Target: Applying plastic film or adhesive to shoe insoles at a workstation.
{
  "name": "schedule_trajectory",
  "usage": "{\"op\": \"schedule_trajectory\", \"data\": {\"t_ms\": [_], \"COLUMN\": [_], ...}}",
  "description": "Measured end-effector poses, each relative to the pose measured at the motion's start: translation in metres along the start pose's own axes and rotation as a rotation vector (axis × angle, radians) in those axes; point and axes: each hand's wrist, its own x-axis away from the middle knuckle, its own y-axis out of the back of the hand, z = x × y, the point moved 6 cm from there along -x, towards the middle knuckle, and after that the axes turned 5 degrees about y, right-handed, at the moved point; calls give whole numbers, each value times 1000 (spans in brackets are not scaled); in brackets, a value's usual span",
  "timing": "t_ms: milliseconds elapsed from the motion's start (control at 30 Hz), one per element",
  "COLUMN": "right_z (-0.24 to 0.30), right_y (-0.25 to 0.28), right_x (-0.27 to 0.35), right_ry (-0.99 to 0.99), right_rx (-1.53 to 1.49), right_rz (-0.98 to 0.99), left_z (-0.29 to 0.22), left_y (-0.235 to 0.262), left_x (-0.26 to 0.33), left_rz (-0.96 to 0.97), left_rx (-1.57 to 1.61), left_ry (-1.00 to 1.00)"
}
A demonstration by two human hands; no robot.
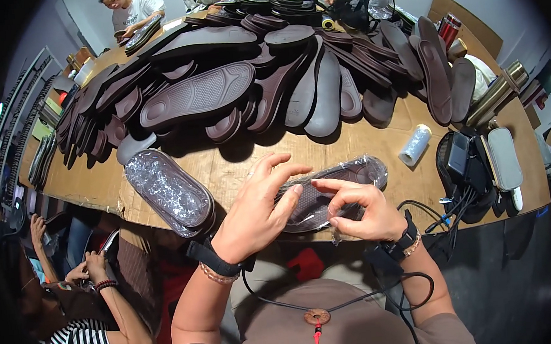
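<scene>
A dark brown shoe sole wrapped in clear plastic film lies across the near table edge in front of me. My left hand rests its fingers on the sole's left end, fingers spread. My right hand pinches the film at the sole's near edge. To the left sits a small stack of film-wrapped soles.
A large heap of bare brown soles covers the far half of the cardboard-topped table. A film roll stands right of my hands, next to a black bag with cables. A seated person is at lower left; other people work at the far end.
</scene>
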Motion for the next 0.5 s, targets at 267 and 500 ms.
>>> {"op": "schedule_trajectory", "data": {"t_ms": [267, 500], "right_z": [-2, -7], "right_y": [-4, -5], "right_x": [3, 4], "right_ry": [15, -11], "right_rx": [-88, -125], "right_rz": [-11, -54], "left_z": [-17, -34], "left_y": [0, 13], "left_x": [-9, -20], "left_rz": [146, 120], "left_rx": [-403, -674], "left_ry": [-168, -233]}}
